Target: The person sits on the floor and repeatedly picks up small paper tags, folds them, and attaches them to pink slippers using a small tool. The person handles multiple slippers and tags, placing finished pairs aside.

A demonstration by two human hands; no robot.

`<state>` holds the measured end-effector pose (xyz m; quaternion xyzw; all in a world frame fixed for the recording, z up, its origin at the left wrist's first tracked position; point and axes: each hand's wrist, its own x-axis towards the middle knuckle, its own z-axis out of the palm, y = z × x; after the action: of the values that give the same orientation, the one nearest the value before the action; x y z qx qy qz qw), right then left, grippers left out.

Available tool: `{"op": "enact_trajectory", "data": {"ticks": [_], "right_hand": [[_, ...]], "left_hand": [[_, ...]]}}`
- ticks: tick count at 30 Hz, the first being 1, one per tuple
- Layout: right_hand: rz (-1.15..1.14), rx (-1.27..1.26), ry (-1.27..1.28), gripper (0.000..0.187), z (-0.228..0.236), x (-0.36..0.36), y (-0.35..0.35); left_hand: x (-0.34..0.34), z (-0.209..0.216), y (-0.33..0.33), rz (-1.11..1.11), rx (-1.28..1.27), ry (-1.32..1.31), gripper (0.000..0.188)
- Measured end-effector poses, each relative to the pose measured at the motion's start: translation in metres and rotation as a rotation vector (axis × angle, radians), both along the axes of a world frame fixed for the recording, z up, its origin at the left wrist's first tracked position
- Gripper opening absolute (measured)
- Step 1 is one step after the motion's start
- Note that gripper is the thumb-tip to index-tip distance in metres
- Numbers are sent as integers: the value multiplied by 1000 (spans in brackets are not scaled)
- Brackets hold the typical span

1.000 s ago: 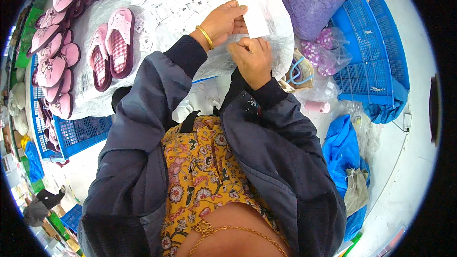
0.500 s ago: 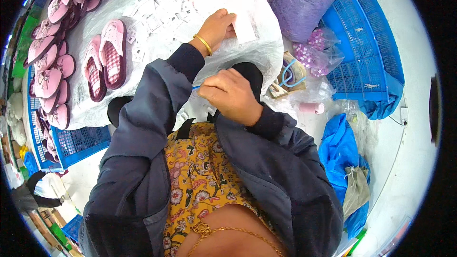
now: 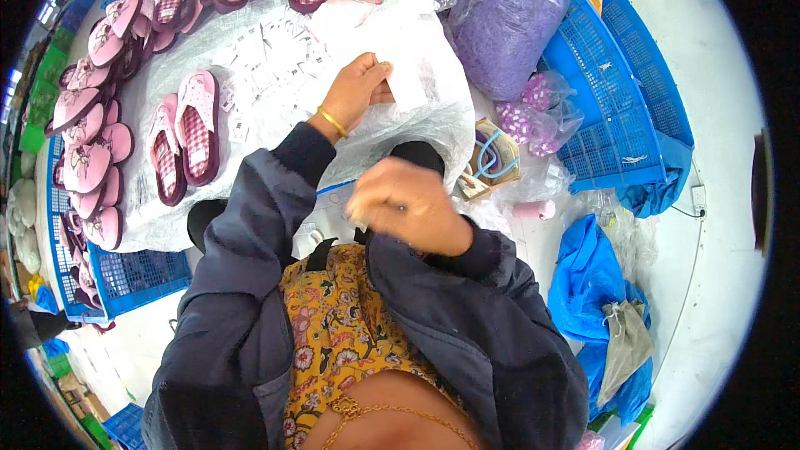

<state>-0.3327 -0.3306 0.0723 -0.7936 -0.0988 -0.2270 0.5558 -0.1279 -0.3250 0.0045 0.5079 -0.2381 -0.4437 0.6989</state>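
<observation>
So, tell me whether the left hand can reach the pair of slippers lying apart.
Probably yes: nothing upright seems to stand between the left hand and the slippers, though its grip is on a white card.

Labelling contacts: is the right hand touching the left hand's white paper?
No, the right hand is apart from the white paper, which the left hand holds.

A dark blue-grey jacket point(image 3: 225, 308) with black cuffs point(image 3: 304, 152) is framing a yellow garment point(image 3: 340, 317) (flower-patterned, reddish and white), while a gold-coloured bangle point(image 3: 332, 122) and chain necklace point(image 3: 346, 406) are showing.
</observation>
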Motion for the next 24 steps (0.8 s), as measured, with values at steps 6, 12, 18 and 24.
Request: {"op": "enact_trajectory", "data": {"ticks": [6,12,18,24], "right_hand": [[-456,476,167,40,-4,7,-36],[-430,545,183,39,-15,30,-42],[-380,603,188,30,-19,34,-41],[-347,634,214,27,-18,33,-42]], "left_hand": [[-16,26,45,-18,35,-390,16],[-34,31,63,17,66,-733,16],[-36,40,72,-43,182,-843,18],[-36,36,75,-36,183,-879,19]]}}
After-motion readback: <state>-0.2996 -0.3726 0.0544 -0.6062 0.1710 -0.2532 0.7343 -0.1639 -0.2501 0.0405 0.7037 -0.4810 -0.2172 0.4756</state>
